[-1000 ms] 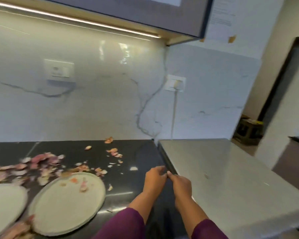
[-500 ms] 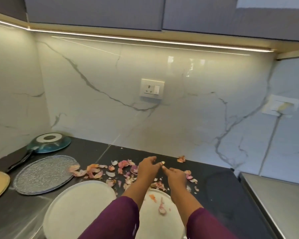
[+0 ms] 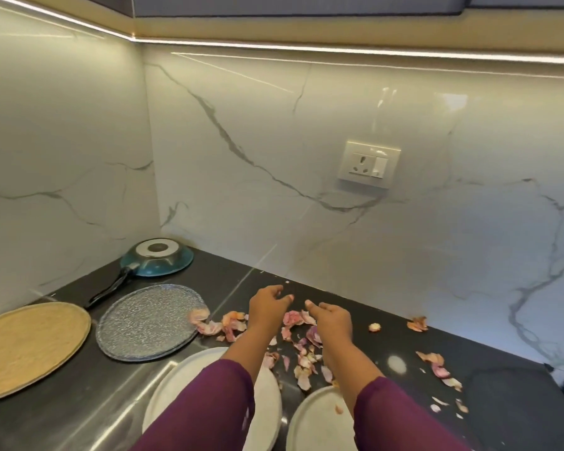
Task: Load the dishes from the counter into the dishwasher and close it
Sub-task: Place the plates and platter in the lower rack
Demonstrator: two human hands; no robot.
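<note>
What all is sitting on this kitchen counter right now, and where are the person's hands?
Frying pan: one, teal with a black handle, upside down in the far left corner.
Textured plate: one, grey, in front of the pan.
Tan plate: one, at the left edge.
White plates: two, nearest the camera, partly under the arms.
Onion peels: many, pink, scattered across the black counter and one white plate.
Wall socket: one, white, on the marble backsplash.
Sleeves: two, purple.
Left hand, right hand: empty, over the peels.
</note>
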